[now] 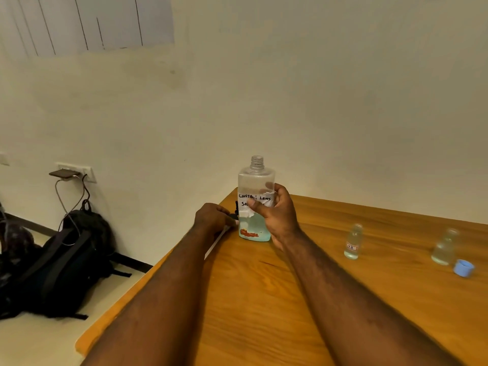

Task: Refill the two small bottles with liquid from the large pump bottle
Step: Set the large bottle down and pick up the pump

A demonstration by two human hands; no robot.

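While my arms reach out over the wooden table, a black backpack lies on the floor to the left, by the wall. The large pump bottle stands at the far left corner of the table. Its neck is open and a bit of blue liquid sits at the bottom. My right hand is wrapped round its middle, over the white label — thumb in front, fingers behind. My left hand is just left of it, fingers curled round the black pump top, and its thin white tube runs back along the table edge. Well off to the right stands the first small bottle, with a little label. Farther right is the second small bottle — both are blurry. A blue cap lies just beside the second one.
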